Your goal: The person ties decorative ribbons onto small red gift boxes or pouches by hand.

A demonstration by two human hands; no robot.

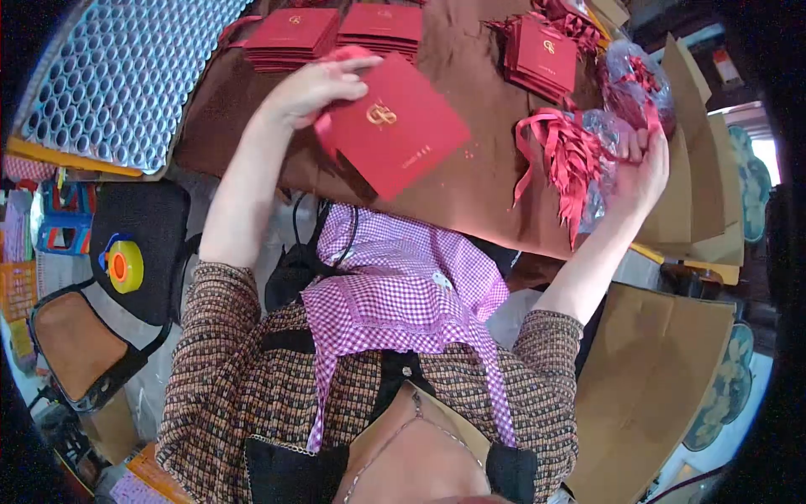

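My left hand [323, 88] is closed on the upper left corner of a red paper gift bag [403, 134] with a gold emblem and small gold lettering. The bag is tilted above the table's near edge. To the right, my right hand [642, 172] has its fingers closed on a red ribbon [651, 119] beside a clear plastic bag [594, 202]. A bunch of red ribbons [571, 155] spills from that plastic bag. My right palm hides part of it.
Stacks of red bags [294, 34] lie at the back of the brown-covered table [470, 197], with another stack [541, 63] further right. A second plastic bag of ribbons [638, 84] is behind my right hand. A rack of round tubes [117, 76] stands left; cardboard boxes [697, 168] stand right.
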